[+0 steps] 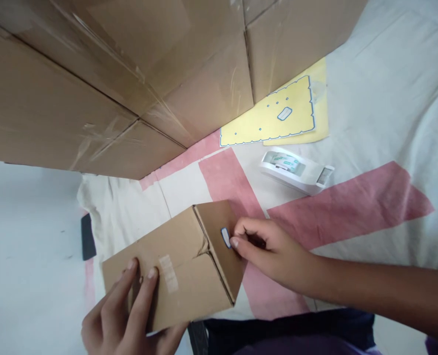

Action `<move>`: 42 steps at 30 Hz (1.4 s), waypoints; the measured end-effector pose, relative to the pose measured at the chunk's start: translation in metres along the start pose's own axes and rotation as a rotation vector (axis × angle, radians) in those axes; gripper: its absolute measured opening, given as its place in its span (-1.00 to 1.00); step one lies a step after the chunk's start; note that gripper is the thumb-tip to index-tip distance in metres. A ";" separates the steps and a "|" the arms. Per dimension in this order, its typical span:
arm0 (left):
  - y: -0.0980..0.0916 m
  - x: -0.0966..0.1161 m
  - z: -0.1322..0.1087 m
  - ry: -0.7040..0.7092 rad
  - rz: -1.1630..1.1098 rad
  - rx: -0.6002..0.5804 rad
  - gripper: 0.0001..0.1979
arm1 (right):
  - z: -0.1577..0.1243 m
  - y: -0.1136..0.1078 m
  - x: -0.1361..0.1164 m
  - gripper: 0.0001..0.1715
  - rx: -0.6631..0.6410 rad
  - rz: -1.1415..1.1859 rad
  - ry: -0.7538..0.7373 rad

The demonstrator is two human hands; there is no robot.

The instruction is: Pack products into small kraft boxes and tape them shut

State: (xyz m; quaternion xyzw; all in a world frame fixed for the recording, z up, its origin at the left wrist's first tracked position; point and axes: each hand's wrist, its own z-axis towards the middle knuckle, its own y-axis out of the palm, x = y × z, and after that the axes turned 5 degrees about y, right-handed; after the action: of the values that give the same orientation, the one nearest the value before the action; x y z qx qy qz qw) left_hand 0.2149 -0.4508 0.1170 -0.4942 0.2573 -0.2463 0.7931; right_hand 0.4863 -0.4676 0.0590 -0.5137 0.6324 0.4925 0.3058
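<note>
A small brown cardboard box [182,227] is tilted in front of me, with a strip of clear tape across its seam. My left hand [130,310] grips its near left end, two fingers spread on the top face and the thumb partly hidden below. At the box's right side face, a small white label [225,237] with a blue border lies against the cardboard. My right hand [263,241] is closed in a pinch at the label's right edge, thumb tip touching it. Whether the label is stuck down cannot be seen.
Large taped cardboard boxes [189,64] stand across the back. Beside them lie yellow sheets [252,129] with blue scalloped borders. A white tape dispenser [296,170] rests on the white and pink cloth [359,197]. A dark object [87,236] sits at the cloth's left edge.
</note>
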 end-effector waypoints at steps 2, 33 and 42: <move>0.000 0.001 -0.001 -0.005 -0.002 -0.002 -0.22 | 0.001 0.001 0.001 -0.78 0.031 0.023 -0.019; -0.001 -0.003 0.001 0.032 0.042 -0.028 -0.18 | -0.015 -0.006 0.008 -0.45 0.005 -0.229 -0.314; 0.003 -0.007 0.002 0.076 0.070 -0.003 -0.17 | -0.010 -0.008 0.012 -0.32 0.036 -0.192 -0.246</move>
State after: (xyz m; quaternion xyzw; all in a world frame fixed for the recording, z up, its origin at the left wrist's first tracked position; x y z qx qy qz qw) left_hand 0.2114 -0.4436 0.1159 -0.4762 0.3048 -0.2366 0.7902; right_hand 0.4919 -0.4809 0.0494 -0.5020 0.5472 0.5086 0.4357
